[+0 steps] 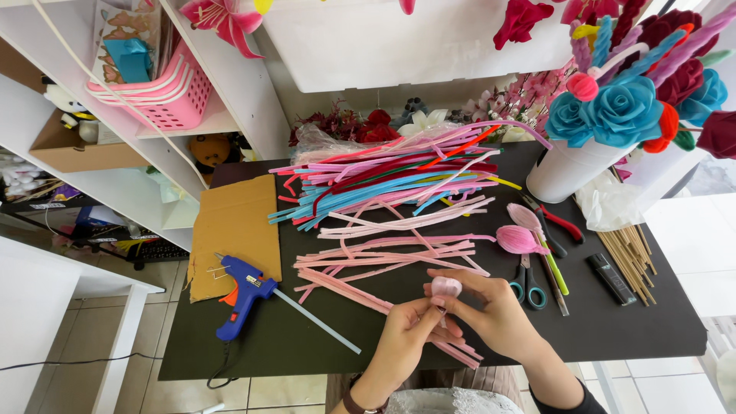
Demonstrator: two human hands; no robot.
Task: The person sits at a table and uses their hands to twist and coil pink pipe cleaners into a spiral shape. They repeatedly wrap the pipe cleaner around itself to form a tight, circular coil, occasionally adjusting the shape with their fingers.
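1. Both hands are seen at the lower centre of the frame, nearest the camera: the left hand (405, 331) and the right hand (498, 310) are closed together around a small pale pink fuzzy bud (446, 287), which is pinched between the fingertips of both just above the table edge.
2. Spread across the middle of the frame is the black table (613, 337), on which a large heap of pipe cleaners (399, 180) in pink, blue, red and white is laid, with a looser bundle of pale pink ones (383, 261) lower down; most are straight and unshaped, so much material is judged to remain unused.
3. At the upper right, a white vase of finished flowers (613, 115) is stood, mostly blue and red blooms.
4. At the left, a blue glue gun (241, 295) is rested partly on a sheet of cardboard (234, 222).
5. Right of centre, two finished pink buds on green stems (521, 238) are laid beside scissors (527, 284); the bud in hand appears only begun, with no stem visible.
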